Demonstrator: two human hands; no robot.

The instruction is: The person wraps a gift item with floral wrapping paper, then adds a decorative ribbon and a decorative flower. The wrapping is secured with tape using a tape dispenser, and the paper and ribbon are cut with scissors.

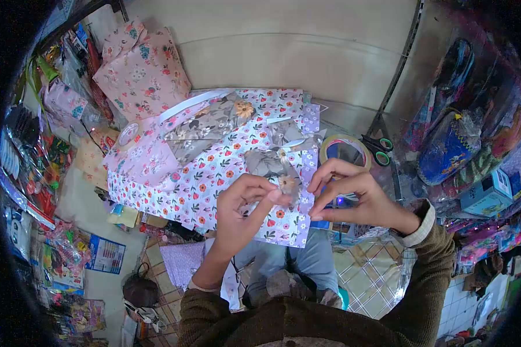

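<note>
Both hands are raised over white floral paper (185, 199) spread on the work surface. My left hand (246, 205) has thumb and fingers pinched together at the edge of a small grey flowered piece (272, 165); what lies between the fingertips is too small to tell. Just to its right, my right hand (353, 194) has its fingers bent toward the thumb, and anything between them cannot be made out. A larger grey flowered piece (200, 136) lies on the paper above the hands, beside a white strip (185, 107).
Clear tape (367, 153) and black-green scissors (379, 150) lie right of the paper. A white tape roll (129, 133) sits at left, below a pink floral package (145, 75). Packaged goods line both sides, including a blue box (489, 194). A dark cap (140, 290) is at lower left.
</note>
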